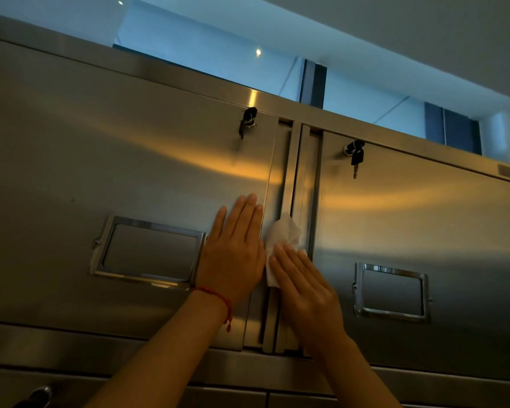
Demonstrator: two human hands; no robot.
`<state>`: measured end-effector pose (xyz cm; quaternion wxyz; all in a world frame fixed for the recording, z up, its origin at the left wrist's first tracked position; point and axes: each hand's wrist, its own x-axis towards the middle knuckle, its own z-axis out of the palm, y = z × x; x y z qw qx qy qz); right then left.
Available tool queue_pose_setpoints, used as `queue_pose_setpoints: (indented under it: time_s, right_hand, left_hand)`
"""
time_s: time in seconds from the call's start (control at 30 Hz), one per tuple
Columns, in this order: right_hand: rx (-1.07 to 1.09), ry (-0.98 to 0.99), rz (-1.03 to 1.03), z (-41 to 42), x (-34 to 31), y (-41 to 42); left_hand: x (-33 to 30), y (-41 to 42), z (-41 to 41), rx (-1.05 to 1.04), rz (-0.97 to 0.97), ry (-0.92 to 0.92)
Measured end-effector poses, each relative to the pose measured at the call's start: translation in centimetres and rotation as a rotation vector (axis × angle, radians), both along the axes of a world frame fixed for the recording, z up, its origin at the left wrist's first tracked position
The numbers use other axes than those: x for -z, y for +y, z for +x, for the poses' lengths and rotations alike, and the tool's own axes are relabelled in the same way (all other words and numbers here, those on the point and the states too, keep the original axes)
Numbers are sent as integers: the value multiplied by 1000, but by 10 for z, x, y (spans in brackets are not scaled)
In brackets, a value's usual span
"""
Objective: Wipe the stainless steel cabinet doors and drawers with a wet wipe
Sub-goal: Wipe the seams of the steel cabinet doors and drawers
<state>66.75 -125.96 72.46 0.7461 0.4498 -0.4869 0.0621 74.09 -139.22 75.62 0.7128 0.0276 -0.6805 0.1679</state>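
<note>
My right hand (302,285), fingers flat, presses the wet wipe (280,242) onto the vertical strip between two stainless drawers (124,178) — the wiping step is mid-stroke, I judge. My left hand (234,254), open and holding nothing, braces flat beside it. Next, probably, the wipe travels up toward the keys (248,120) — gently around them.
</note>
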Motion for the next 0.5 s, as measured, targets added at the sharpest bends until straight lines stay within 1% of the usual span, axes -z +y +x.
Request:
queue_pose_setpoints:
  time_s: [0.27,0.5]
  right_hand:
    - [62,-53,84,-2,-5,5]
    - [78,24,96,-3,-2,10]
  left_hand:
    - [0,0,0,-22,-15,18]
    - [1,0,-1,-22,-4,5]
